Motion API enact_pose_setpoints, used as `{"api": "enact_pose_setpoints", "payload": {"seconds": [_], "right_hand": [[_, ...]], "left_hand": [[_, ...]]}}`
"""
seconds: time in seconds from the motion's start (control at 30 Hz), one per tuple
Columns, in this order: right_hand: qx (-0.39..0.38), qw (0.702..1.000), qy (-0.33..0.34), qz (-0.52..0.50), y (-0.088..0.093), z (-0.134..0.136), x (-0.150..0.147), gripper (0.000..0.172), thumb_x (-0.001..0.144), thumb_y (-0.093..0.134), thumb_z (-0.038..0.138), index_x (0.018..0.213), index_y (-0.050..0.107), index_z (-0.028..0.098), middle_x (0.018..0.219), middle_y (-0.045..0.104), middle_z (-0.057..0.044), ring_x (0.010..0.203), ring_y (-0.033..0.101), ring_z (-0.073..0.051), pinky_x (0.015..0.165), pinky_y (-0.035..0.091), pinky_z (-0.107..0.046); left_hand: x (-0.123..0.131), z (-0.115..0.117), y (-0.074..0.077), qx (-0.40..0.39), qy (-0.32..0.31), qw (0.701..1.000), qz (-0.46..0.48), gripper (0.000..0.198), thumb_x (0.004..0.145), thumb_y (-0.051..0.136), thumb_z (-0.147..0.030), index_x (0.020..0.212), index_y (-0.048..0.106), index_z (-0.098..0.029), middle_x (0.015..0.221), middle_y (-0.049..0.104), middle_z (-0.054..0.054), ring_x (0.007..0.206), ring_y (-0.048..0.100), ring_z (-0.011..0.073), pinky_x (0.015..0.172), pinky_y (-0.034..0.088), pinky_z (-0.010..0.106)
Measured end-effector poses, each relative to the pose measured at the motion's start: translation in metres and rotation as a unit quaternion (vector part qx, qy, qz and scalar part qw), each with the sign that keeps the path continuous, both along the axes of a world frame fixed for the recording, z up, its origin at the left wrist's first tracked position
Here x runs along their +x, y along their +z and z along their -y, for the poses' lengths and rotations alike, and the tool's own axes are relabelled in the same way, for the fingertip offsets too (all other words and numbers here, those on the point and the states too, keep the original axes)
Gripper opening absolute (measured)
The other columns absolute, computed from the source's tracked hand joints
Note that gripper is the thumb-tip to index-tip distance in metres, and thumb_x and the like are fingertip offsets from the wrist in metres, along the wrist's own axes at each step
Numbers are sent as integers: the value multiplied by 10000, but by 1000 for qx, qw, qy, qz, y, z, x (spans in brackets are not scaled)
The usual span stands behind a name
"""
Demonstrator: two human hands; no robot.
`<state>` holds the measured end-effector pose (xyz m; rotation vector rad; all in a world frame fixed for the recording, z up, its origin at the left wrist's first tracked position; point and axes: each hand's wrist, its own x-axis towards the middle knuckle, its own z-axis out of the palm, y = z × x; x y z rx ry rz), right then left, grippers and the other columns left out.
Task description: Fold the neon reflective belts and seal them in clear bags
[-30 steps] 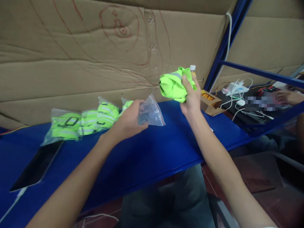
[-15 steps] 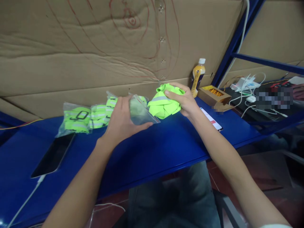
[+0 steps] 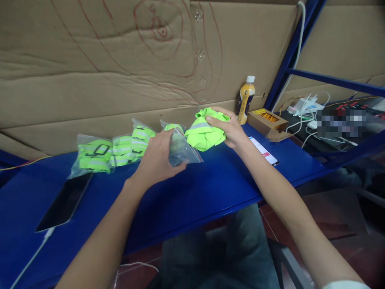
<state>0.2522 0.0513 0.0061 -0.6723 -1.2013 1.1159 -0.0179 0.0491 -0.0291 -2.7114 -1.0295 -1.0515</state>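
My right hand grips a bundled neon yellow-green reflective vest with a grey stripe, its thumb on top. To the left, my left hand is curled round a clear zip bag, whose open mouth faces the bundle. The vest's left edge is right at the bag's mouth; I cannot tell whether it has entered. Behind my left hand, several clear bags of the same neon cloth stand in a row along the cardboard, among them a packed bag with a black strap at the far left.
A dark phone on a white cable lies at the left of the blue table. On the right are a lit phone, a yellow-labelled bottle and an open cardboard box. Cables and a power strip lie beyond.
The view has shifted slightly. My left hand has lowered a little with the bag, and its thumb has drawn inward. The right hand keeps its hold on the vest.
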Motion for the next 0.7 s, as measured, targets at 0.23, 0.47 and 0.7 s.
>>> {"api": "enact_pose_setpoints", "payload": {"seconds": [0.23, 0.47, 0.7], "right_hand": [[-40, 999, 5, 5, 2, 0, 2, 588, 550, 1056, 482, 1017, 804, 231, 1024, 838, -29, 951, 799, -218, 960, 657, -408], [-37, 999, -20, 19, 1, -3, 2, 573, 545, 1054, 483, 996, 814, 224, 970, 821, -22, 878, 773, -193, 868, 652, -364], [97, 978, -84, 164, 0, 0, 4, 486, 673, 976, 563, 1009, 848, 235, 1049, 809, -39, 947, 744, -221, 922, 618, -390]], "left_hand": [[-1, 0, 0, -1, -19, 1000, 12, 1071, 703, 934, -523, 1579, 429, -169, 1504, 585, 226, 1382, 579, 507, 1164, 479, 660], [-2, 5, 6, -31, -39, 998, 26, 1017, 692, 929, -503, 1543, 473, -186, 1495, 588, 211, 1389, 570, 523, 1195, 463, 683], [1, 8, 12, -25, -42, 999, 23, 976, 707, 932, -502, 1524, 477, -224, 1414, 607, 181, 1304, 623, 457, 1107, 540, 626]]}}
